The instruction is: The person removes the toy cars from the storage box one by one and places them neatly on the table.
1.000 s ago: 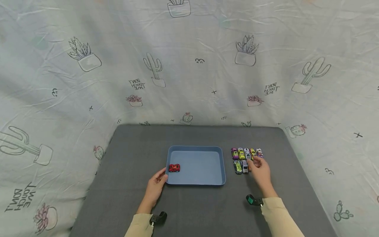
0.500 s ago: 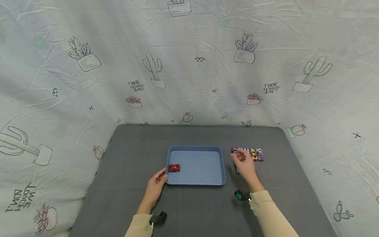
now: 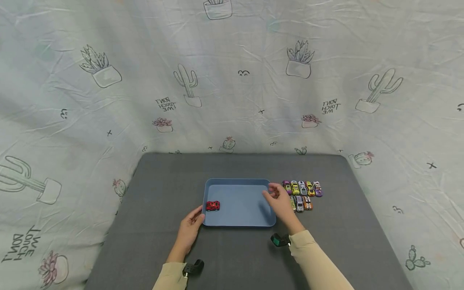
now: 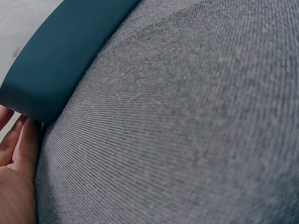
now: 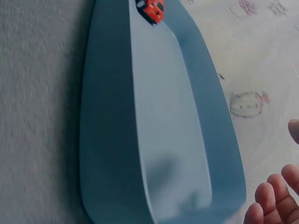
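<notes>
A blue rectangular tray (image 3: 239,221) lies on the grey table. One red toy car (image 3: 212,206) sits inside it against the left wall, and its black-spotted red body also shows in the right wrist view. My left hand (image 3: 190,227) rests beside the tray's front left corner, its fingertips touching the outer wall, as the left wrist view shows up close. Above the tray's right rim hovers my right hand (image 3: 283,203), fingers loosely bent and apart, with nothing visible between them. Its fingertips (image 5: 265,193) show at the lower right of the right wrist view.
Right of the tray stand two rows of toy cars. The back row has several, including a purple-and-yellow car (image 3: 287,187) and a white-and-purple car (image 3: 317,189). In front are a green car partly behind my right hand, a silver car (image 3: 299,204) and an orange car (image 3: 307,203).
My right hand has moved left from the orange car, across the rows, to the tray's right rim, uncovering most of the cars. The left hand, tray and red car stay put.
</notes>
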### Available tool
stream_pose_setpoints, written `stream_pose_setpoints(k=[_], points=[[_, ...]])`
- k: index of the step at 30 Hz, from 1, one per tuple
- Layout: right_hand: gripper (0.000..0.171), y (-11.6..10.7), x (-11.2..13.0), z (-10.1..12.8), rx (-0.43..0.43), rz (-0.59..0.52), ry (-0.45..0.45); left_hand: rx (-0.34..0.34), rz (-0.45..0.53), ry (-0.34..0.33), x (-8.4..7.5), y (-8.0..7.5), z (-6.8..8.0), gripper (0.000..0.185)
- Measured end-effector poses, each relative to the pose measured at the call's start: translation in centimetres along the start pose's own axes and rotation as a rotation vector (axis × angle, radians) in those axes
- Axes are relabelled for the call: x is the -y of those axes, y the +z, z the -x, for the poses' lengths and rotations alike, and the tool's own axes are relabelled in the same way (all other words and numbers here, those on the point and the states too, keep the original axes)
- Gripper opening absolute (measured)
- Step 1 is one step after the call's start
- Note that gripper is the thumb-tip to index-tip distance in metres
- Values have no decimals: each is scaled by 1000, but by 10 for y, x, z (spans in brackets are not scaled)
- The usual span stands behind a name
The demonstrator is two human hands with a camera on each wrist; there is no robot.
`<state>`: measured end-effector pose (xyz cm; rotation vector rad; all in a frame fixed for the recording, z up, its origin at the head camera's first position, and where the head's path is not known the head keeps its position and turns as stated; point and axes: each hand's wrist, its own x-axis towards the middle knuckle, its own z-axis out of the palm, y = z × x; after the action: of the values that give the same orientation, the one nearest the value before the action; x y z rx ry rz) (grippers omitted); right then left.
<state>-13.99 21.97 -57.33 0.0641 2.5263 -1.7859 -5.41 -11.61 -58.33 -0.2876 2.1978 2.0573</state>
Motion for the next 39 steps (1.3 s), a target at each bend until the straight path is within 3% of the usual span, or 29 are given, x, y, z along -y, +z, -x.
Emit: stream_pose_setpoints(k=[18, 30, 39], points=[[48, 64, 11, 8, 124, 87, -98, -15, -21, -5, -2, 2, 2, 46], [50, 104, 27, 15, 281, 200, -102, -16, -22, -20, -4, 1, 0, 44], [53, 125, 35, 9, 328, 303, -108, -12, -14, -13, -8, 1, 2, 44]])
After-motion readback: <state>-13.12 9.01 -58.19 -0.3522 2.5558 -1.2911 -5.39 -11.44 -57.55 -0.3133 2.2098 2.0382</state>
